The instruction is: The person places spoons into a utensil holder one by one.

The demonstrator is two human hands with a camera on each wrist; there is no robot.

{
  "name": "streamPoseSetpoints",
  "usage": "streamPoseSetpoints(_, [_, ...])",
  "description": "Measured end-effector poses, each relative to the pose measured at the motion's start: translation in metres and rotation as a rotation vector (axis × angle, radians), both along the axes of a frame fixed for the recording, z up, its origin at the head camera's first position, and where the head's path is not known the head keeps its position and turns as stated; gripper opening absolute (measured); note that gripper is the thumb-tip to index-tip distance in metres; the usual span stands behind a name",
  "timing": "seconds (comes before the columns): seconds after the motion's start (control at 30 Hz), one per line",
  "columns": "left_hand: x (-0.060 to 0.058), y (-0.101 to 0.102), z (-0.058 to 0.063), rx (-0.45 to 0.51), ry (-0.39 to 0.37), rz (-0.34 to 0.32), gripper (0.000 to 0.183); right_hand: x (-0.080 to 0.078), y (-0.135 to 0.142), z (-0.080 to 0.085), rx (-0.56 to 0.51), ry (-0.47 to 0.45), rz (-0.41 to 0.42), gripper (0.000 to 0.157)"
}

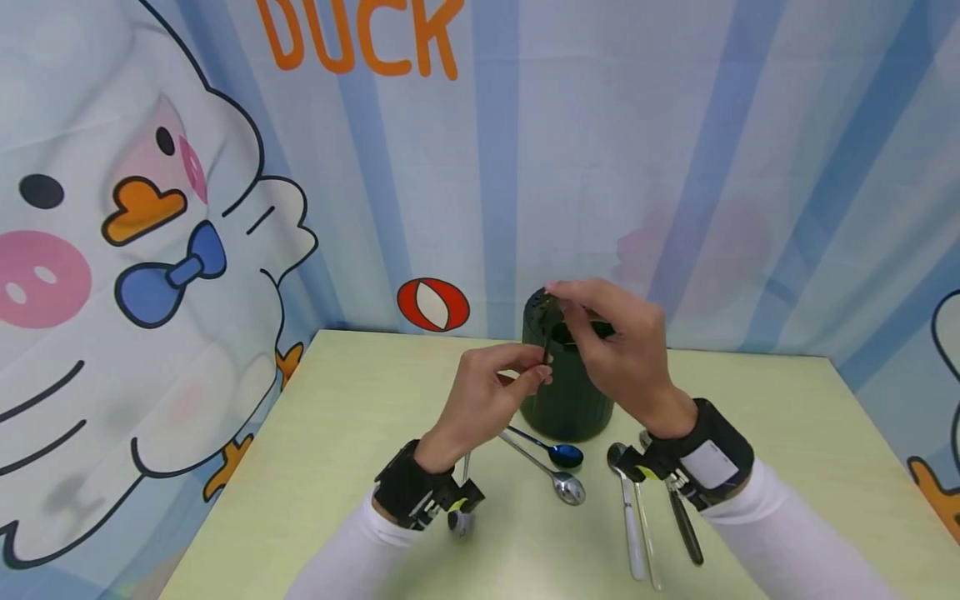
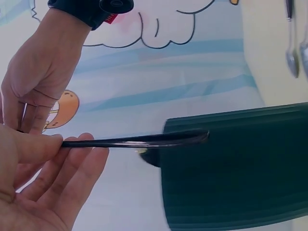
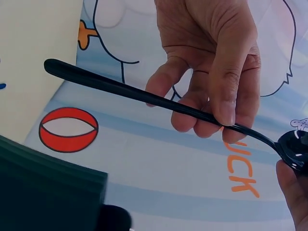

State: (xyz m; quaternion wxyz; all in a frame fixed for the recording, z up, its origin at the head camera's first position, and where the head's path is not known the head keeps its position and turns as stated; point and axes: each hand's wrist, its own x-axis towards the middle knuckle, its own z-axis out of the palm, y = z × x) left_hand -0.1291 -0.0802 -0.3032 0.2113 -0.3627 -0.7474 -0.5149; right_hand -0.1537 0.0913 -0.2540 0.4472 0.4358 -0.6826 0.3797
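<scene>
A glossy black spoon (image 3: 125, 90) is held between both hands above the table. My left hand (image 1: 483, 392) pinches its handle between thumb and fingers. At the bowl end is my right hand (image 1: 626, 350), higher up, with its thumb and fingertips gripping there; in the right wrist view only part of that hand (image 3: 293, 197) shows, beside the bowl. Just behind the hands stands a dark green ribbed container (image 1: 567, 408), upright. A dark rounded piece (image 2: 151, 156) juts past its rim, its kind unclear.
On the pale yellow table (image 1: 337, 433) lie a blue spoon (image 1: 565, 455) and a silver spoon (image 1: 568, 488). Another spoon (image 1: 461, 523) is partly behind the left wrist. Several utensils, one with a dark handle (image 1: 685, 525), lie by the right wrist. A printed curtain (image 1: 570, 150) hangs behind.
</scene>
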Motion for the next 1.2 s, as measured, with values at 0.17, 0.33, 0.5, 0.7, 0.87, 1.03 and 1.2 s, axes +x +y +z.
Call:
streamPoseSetpoints(0.17, [-0.021,0.003,0.002,0.007,0.07,0.006,0.019,0.001,0.0,0.023,-0.001,0.05,-0.003,0.025])
streamPoseSetpoints(0.33, [-0.034,0.008,0.012,0.029,0.123,0.01,0.02,-0.003,0.002,0.039,0.001,0.085,-0.033,0.024])
streamPoseSetpoints(0.5, [-0.032,0.015,0.034,0.037,0.169,0.011,0.018,-0.012,0.004,0.05,-0.008,0.113,-0.055,0.022])
streamPoseSetpoints(0.7, [-0.026,0.02,0.057,0.045,0.196,0.035,0.016,-0.013,0.004,0.06,-0.037,0.12,-0.08,0.023])
streamPoseSetpoints(0.87, [-0.031,0.02,0.062,0.051,0.198,0.056,0.015,-0.016,0.002,0.062,-0.048,0.126,-0.091,0.022])
streamPoseSetpoints(1.03, [-0.042,0.022,0.056,0.049,0.188,0.057,0.016,-0.028,0.006,0.057,-0.039,0.134,-0.111,0.021])
streamPoseSetpoints(1.2, [-0.073,0.025,0.034,0.037,0.171,0.051,0.016,-0.04,0.011,0.05,-0.031,0.11,-0.12,0.02])
